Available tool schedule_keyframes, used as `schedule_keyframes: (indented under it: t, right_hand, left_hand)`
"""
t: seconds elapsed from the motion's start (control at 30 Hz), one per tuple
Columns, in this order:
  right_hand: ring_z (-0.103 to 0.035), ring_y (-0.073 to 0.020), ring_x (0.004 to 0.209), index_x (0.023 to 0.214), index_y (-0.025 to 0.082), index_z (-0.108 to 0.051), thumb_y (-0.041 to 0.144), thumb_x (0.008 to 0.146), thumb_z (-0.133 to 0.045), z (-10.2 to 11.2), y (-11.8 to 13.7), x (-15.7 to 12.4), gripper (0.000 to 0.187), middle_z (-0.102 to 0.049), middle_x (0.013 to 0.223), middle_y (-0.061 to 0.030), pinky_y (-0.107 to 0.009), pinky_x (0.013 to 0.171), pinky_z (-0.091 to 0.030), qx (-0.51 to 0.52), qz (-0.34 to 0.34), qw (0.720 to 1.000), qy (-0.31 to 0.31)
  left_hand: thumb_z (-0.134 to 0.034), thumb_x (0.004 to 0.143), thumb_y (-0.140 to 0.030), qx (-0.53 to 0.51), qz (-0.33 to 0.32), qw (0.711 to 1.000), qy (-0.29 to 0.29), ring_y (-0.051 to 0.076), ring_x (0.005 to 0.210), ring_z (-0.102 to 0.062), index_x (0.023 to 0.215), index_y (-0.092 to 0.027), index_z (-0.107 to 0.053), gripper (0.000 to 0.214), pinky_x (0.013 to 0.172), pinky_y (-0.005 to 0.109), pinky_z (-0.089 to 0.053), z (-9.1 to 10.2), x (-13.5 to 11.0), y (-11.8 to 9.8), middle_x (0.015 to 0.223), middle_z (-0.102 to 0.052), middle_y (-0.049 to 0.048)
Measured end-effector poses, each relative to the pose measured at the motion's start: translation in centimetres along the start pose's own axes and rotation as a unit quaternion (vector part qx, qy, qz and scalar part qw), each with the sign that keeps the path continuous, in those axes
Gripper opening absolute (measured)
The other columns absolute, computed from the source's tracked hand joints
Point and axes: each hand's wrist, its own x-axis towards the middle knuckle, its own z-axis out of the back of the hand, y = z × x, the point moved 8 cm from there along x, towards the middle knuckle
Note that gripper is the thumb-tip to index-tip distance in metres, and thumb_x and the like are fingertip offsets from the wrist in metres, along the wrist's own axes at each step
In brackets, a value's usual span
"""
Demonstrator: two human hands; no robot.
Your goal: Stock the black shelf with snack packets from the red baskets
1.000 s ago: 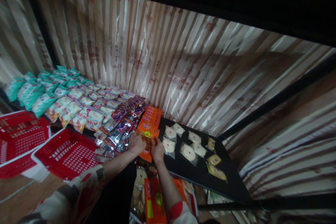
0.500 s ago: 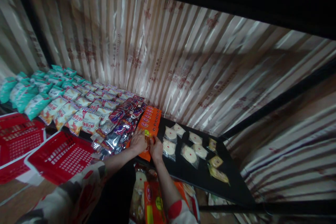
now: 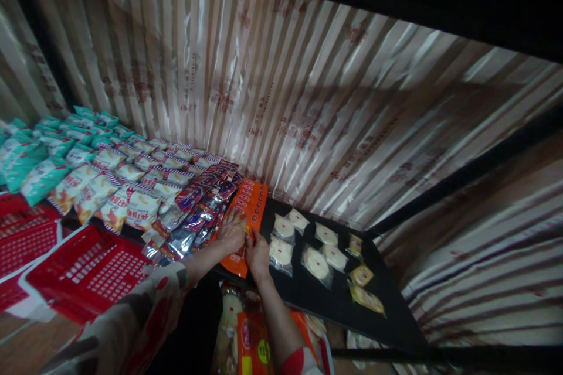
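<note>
Orange snack packets (image 3: 251, 196) lie in an overlapping row on the black shelf board (image 3: 303, 293). My left hand (image 3: 233, 233) rests flat on them, its fingers spread toward the back. Beside it, my right hand (image 3: 257, 253) is closed, thumb and fingers pinching the right edge of an orange packet. Part of that packet is hidden under the hands. Left of the row lie shiny dark purple packets (image 3: 202, 211). To the right are several clear-wrapped round white cakes (image 3: 280, 252).
Cream snack bags (image 3: 143, 205) and teal bags (image 3: 46, 179) fill the shelf's left. Small yellow packets (image 3: 367, 297) lie at the right. Red baskets (image 3: 88, 269) stand at the front left. Below my right arm is an orange bag (image 3: 253, 343). A striped sheet (image 3: 308, 99) hangs behind.
My left hand has slid slightly back over the orange packets, fingers more spread. My right hand stays at the packet's edge. The view has shifted a little.
</note>
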Motion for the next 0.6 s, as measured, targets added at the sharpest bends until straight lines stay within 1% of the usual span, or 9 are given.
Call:
schedule_keyframes:
  t: [0.17,0.37,0.43,0.53,0.6]
  right_hand:
    - [-0.064,-0.0230,0.095,0.117,0.002,-0.059,0.022,0.088,-0.038,0.0,0.0,0.1,0.040,-0.067,0.100,-0.0205,-0.028,0.080,-0.045,-0.011,0.010,1.000,0.002]
    - [-0.064,-0.0214,0.088,0.118,0.005,-0.058,0.021,0.089,-0.037,0.2,0.4,-0.1,0.040,-0.066,0.094,-0.0181,-0.027,0.076,-0.045,-0.047,0.005,0.999,0.016]
    - [-0.064,-0.0206,0.084,0.119,0.008,-0.058,0.022,0.089,-0.037,0.4,0.7,-0.3,0.039,-0.064,0.096,-0.0175,-0.027,0.075,-0.046,-0.068,-0.001,0.998,0.019]
    - [-0.064,-0.0205,0.081,0.121,0.015,-0.057,0.026,0.089,-0.037,0.9,0.8,-0.9,0.039,-0.060,0.102,-0.0158,-0.030,0.071,-0.047,-0.103,-0.019,0.994,0.022]
    - [-0.062,-0.0228,0.086,0.119,0.019,-0.059,0.029,0.089,-0.038,1.2,0.8,-1.1,0.038,-0.059,0.104,-0.0150,-0.032,0.072,-0.047,-0.123,-0.019,0.992,0.013]
  left_hand:
    - [-0.042,0.088,-0.027,0.018,-0.029,0.999,-0.040,0.026,0.135,-0.027,0.130,-0.021,-0.050,0.043,0.110,0.044,-0.024,-0.7,0.3,0.1,0.143,-0.039,0.0067]
    - [-0.043,0.089,-0.033,0.022,-0.026,0.997,-0.064,0.026,0.135,-0.028,0.129,-0.024,-0.051,0.042,0.111,0.045,-0.023,-1.0,0.2,0.2,0.143,-0.039,0.0055]
    - [-0.044,0.089,-0.034,0.020,-0.024,0.997,-0.069,0.026,0.135,-0.028,0.129,-0.025,-0.051,0.042,0.111,0.046,-0.022,-0.9,0.1,0.1,0.143,-0.040,0.0055]
    - [-0.045,0.088,-0.035,0.017,-0.023,0.997,-0.069,0.027,0.135,-0.027,0.128,-0.024,-0.051,0.043,0.111,0.046,-0.021,-0.9,0.1,0.1,0.143,-0.040,0.0061]
    - [-0.045,0.087,-0.036,0.016,-0.024,0.997,-0.072,0.027,0.135,-0.027,0.128,-0.024,-0.052,0.043,0.111,0.046,-0.020,-1.0,0.1,0.1,0.143,-0.040,0.0063]
